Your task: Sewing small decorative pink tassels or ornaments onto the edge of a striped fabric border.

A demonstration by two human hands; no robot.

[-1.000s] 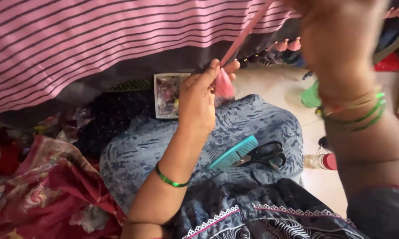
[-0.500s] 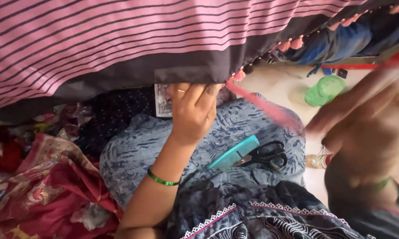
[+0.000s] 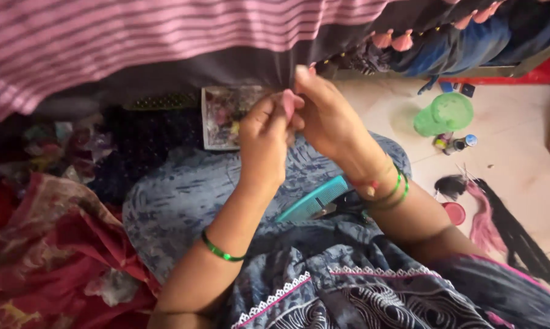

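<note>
My left hand [image 3: 264,141] and my right hand [image 3: 327,111] meet just below the dark hem of a pink-and-purple striped cloth [image 3: 165,36]. Between the fingertips of both hands sits a small pink tassel [image 3: 288,102]. More pink tassels [image 3: 392,40] hang along the hem to the right. On my lap, under my right wrist, lie a teal comb [image 3: 314,200] and black scissors [image 3: 348,206], the latter mostly hidden by my forearm.
Pink and black thread bundles [image 3: 500,228] lie on the floor at right beside a small red lid [image 3: 454,213]. A green plastic jar [image 3: 444,113] and small bottles stand further back. A red patterned fabric [image 3: 43,256] is heaped at left. A printed card [image 3: 221,116] lies ahead.
My right hand swung in from the right and now meets my left hand at the hem. The long pink thread stretched between the hands is gone from view, with only a small tassel in the fingers.
</note>
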